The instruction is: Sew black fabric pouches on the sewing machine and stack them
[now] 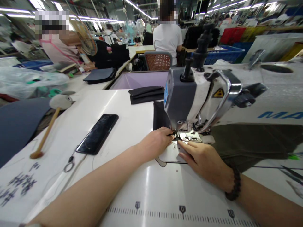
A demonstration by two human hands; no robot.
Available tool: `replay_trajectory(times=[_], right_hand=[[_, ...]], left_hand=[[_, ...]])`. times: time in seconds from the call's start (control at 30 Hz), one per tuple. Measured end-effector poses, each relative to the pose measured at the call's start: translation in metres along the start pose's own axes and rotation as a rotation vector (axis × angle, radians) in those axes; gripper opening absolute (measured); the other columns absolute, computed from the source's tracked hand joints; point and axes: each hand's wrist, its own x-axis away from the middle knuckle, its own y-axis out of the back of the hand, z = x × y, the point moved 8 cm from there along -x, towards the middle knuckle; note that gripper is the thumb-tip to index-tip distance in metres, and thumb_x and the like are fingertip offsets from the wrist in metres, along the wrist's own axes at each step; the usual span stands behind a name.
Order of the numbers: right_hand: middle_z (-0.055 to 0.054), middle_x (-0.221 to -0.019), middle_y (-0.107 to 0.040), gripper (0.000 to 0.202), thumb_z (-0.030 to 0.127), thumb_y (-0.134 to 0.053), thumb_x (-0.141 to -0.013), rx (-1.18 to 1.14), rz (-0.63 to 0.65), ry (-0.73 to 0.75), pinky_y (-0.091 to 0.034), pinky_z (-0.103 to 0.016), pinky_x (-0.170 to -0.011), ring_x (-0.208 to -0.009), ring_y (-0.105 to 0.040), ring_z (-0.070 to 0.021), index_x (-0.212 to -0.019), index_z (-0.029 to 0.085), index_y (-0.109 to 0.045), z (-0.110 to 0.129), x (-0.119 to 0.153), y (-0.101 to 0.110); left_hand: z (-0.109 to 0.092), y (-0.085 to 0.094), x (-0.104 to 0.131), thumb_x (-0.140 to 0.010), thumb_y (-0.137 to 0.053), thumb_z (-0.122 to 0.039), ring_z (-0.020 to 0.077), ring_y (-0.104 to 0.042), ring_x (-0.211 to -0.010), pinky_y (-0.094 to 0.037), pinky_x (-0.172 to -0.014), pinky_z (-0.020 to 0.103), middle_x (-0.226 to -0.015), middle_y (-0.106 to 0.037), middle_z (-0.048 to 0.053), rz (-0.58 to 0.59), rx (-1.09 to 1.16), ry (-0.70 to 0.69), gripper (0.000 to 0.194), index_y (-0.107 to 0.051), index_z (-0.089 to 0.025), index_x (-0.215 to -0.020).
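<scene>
A sewing machine [181, 97] stands over the table, its presser foot [176, 135] low above the metal plate. My left hand [159, 142] is just left of the foot, fingers curled together on the near edge of a black fabric piece [161, 115]. That piece runs back beside the machine head, and its part under the foot is mostly hidden. On the right side of the foot, my right hand [203, 157] lies with fingers stretched out, the index tip at the plate's front edge.
Left on the white table [127, 126] are a phone [98, 134] and a wooden-handled mallet [50, 126]. Folded black fabric [146, 94] lies behind. Dark olive fabric [255, 142] is under the machine arm, with scissors [292, 173] at far right. Other people work beyond.
</scene>
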Motion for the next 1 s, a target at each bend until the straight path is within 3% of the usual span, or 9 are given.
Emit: replay_trajectory(times=[0.7, 1.0], right_hand=[[-0.007, -0.077, -0.065, 0.027, 0.029, -0.047, -0.084, 0.012, -0.009, -0.009, -0.044, -0.026, -0.063, -0.072, -0.059, -0.0173, -0.104, 0.015, -0.058, -0.0005, 0.0005, 0.0], [-0.009, -0.083, -0.065, 0.027, 0.027, -0.046, -0.084, 0.009, 0.022, -0.008, -0.046, -0.03, -0.069, -0.08, -0.06, -0.0195, -0.106, 0.014, -0.057, -0.001, 0.0003, -0.0037]], left_hand=[[0.006, 0.0005, -0.0036, -0.088, -0.042, -0.019, 0.0203, -0.054, -0.087, -0.048, -0.075, 0.03, -0.091, -0.06, 0.007, -0.042, 0.006, 0.0, 0.021, -0.061, -0.012, -0.09], [-0.0004, 0.0012, -0.0018, -0.088, -0.042, -0.018, 0.0197, -0.051, -0.095, -0.044, -0.085, 0.03, -0.094, -0.058, 0.009, -0.018, 0.033, -0.019, 0.021, -0.061, -0.009, -0.089]])
